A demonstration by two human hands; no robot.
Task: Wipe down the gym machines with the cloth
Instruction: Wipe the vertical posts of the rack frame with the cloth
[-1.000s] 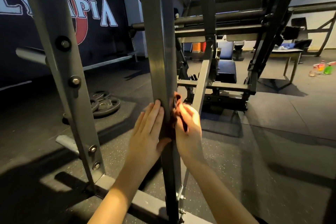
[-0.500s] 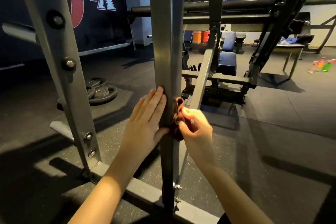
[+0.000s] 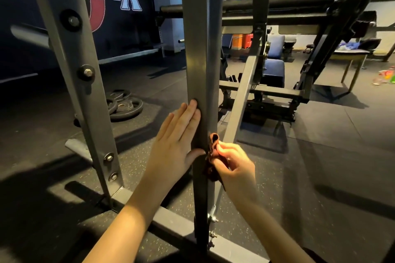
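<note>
Cloth lower, half hidden behind post

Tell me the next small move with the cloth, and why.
Probably slide the cloth down the post: the right hand pinches it against the post's right side, the left hand lies flat on the front, with more post below.

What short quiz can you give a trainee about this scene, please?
1. True or false: the left hand lies flat against the upright post.
2. What does the right hand hold? A) a cloth B) a brush C) a bottle
3. What lies on the floor to the left of the post?
Key: 1 true; 2 A; 3 weight plates.
</note>
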